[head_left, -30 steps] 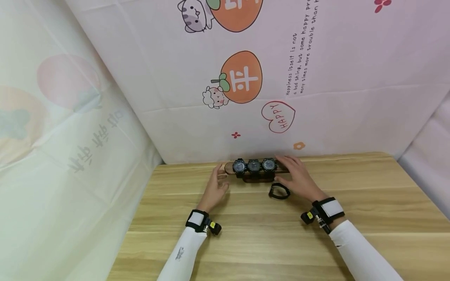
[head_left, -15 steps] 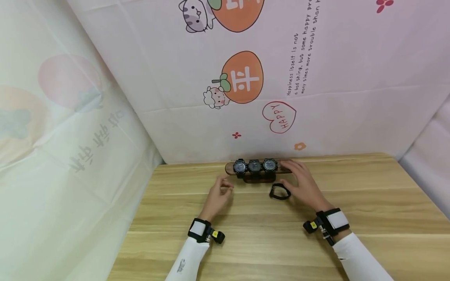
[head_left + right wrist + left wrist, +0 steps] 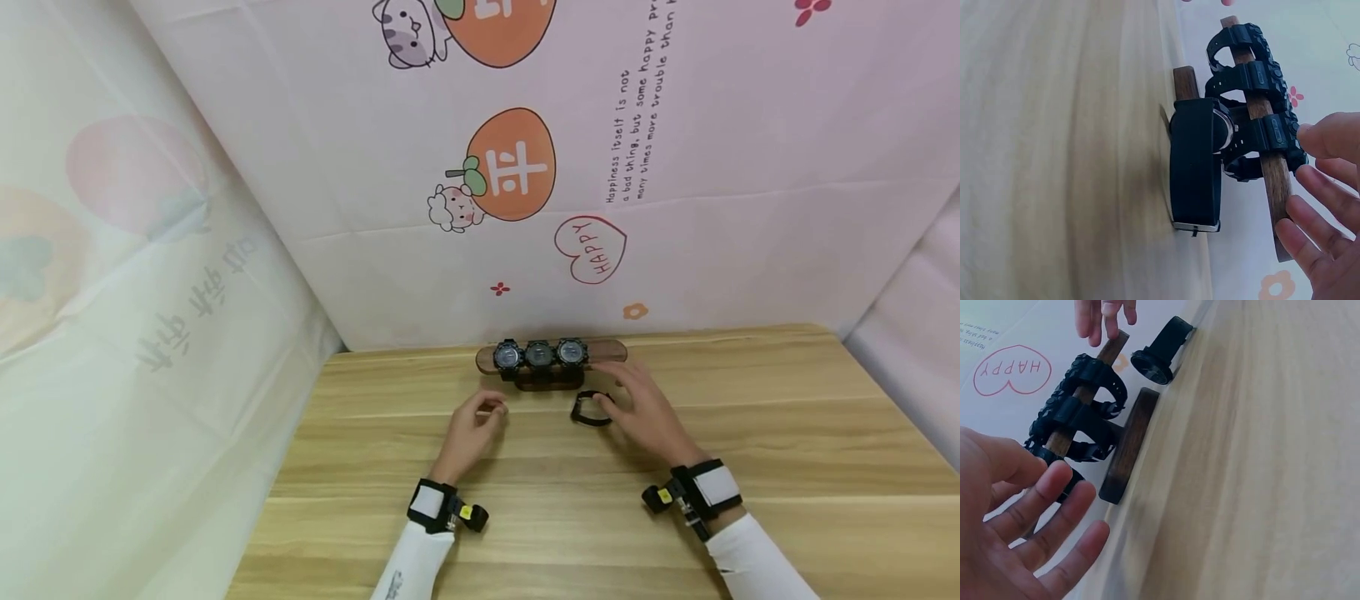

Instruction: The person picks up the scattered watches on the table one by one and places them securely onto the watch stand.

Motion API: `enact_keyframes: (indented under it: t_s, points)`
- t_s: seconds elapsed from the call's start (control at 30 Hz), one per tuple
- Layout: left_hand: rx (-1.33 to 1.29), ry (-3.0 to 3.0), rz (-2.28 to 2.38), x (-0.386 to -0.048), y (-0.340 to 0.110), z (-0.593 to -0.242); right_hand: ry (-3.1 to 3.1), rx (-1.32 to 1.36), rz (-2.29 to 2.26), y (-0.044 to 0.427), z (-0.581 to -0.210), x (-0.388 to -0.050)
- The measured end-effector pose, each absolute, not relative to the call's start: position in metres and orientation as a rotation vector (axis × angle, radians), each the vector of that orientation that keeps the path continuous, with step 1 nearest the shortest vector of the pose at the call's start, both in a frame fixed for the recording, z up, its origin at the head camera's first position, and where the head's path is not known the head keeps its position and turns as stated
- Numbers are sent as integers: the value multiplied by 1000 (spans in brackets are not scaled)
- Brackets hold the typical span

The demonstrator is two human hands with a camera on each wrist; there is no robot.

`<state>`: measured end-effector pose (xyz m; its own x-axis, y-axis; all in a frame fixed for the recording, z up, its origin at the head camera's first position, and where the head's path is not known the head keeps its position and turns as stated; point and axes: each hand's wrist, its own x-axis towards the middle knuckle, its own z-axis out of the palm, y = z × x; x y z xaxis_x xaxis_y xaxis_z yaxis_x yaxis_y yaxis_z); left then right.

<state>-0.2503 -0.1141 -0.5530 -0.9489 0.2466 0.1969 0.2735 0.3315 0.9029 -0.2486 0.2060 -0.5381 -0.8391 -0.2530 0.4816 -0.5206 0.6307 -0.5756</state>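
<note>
A dark wooden watch stand (image 3: 607,351) stands at the table's back edge, with three black watches (image 3: 538,354) strapped round its bar. In front of its right half, a loose black watch (image 3: 592,408) with a closed strap sits on the table; the right wrist view shows its strap (image 3: 1196,165) and buckle up close. My right hand (image 3: 651,415) hovers by the bar's right end, its thumb over the loose watch in the head view, fingers spread and holding nothing. My left hand (image 3: 468,433) is in front of the stand's left end, fingers loosely bent, with nothing in it.
A light wood-grain table (image 3: 540,517) spreads toward me. Behind it hangs a white cloth (image 3: 390,275) printed with fruit, animals and lettering, and another cloth (image 3: 187,417) closes off the left side.
My left hand has drawn back from the stand's left end toward me. My right hand has come away from the bar's right end toward the loose watch. The watches have stayed put.
</note>
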Motion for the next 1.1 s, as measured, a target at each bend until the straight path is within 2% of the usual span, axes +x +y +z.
enact_keyframes:
  t_s: [0.57, 1.1]
  points:
    - [-674, -2507, -1820, -240, -99, -566, -2546, 652, 997, 195, -549, -242]
    - [-681, -2555, -1802, -237, -91, -572, -2662, 629, 874, 194, -560, -244]
